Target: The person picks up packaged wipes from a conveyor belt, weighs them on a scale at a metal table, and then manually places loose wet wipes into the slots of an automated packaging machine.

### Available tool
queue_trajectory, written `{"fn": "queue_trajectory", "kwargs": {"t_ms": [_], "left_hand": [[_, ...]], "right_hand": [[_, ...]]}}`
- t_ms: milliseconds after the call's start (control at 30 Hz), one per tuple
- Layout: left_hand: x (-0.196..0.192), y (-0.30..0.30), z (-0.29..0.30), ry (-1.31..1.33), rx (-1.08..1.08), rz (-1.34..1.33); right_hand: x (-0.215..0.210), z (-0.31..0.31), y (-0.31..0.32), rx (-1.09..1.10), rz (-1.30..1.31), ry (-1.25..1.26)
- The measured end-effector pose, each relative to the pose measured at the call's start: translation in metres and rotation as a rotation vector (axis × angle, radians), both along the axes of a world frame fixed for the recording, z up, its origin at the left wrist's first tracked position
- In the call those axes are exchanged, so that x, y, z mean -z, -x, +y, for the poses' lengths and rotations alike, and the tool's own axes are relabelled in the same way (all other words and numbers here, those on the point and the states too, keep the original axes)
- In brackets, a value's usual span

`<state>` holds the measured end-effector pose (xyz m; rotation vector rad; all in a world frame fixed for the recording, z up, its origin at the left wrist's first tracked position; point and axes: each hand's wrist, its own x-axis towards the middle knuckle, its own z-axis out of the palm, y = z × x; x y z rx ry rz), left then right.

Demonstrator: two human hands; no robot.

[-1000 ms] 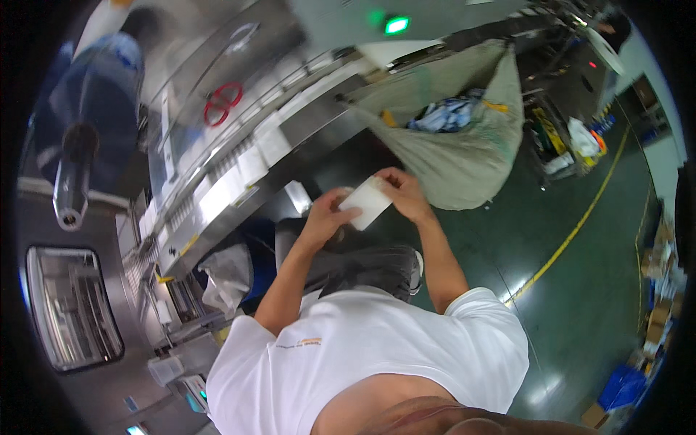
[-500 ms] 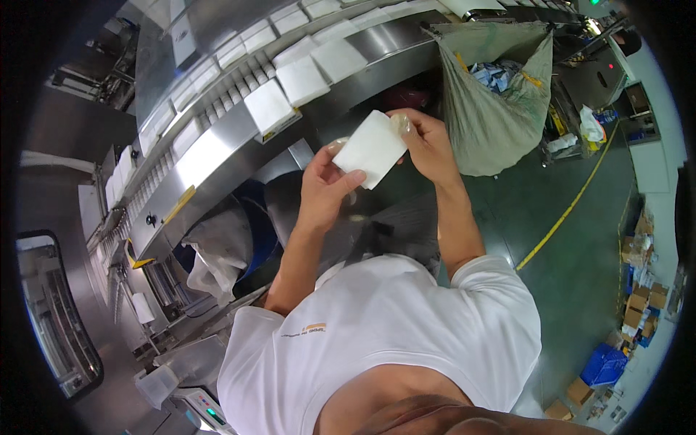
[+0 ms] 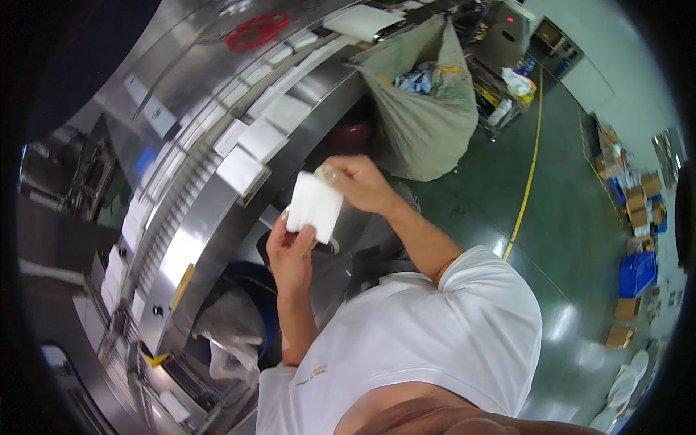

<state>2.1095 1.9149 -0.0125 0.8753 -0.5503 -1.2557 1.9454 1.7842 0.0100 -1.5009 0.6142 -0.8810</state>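
A flat white packet (image 3: 315, 206) is held up in front of me by both hands. My left hand (image 3: 291, 250) grips its lower edge from below. My right hand (image 3: 357, 181) pinches its upper right corner. Both hands are just off the rim of a curved steel conveyor (image 3: 217, 210), which carries a row of similar white packets (image 3: 254, 141) in slots.
A large grey sack (image 3: 424, 123) full of items hangs open to the right of the conveyor. A red ring-shaped object (image 3: 255, 30) lies on the machine's top. A yellow line (image 3: 528, 174) crosses the green floor; cardboard boxes (image 3: 634, 210) and a blue crate (image 3: 638, 272) stand at far right.
The view has swung, so the conveyor and sack have shifted in the picture. Both hands stay on the white packet, now held lower and closer to my chest.
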Motion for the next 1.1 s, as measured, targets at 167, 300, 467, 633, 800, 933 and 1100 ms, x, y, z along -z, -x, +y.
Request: {"fn": "queue_trajectory", "kwargs": {"t_ms": [167, 300, 467, 633, 800, 933, 1100], "left_hand": [[0.015, 0.003, 0.003, 0.008, 0.059, 0.035], [0.035, -0.005, 0.019, -0.103, 0.009, -0.001], [0.074, -0.022, 0.095, -0.289, -0.258, -0.161], [0.145, -0.066, 0.164, -0.422, -0.891, 0.059], [0.206, -0.142, 0.227, -0.508, -1.506, -0.063], [0.25, -0.233, 0.269, -0.668, -1.651, -0.236], [0.315, -0.283, 0.348, -0.642, -1.501, -0.27]], "right_hand": [[-0.006, -0.008, 0.001, -0.022, 0.126, 0.177], [0.034, -0.012, -0.012, -0.075, 0.272, 0.43], [0.063, 0.013, -0.047, -0.496, 0.351, 0.116], [0.084, -0.021, -0.034, -0.377, 0.449, 0.024], [0.086, -0.028, -0.031, -0.448, 0.501, 0.043], [0.069, -0.028, -0.036, -0.46, 0.439, 0.334], [0.025, -0.041, -0.031, -0.406, 0.326, 0.435]]}}
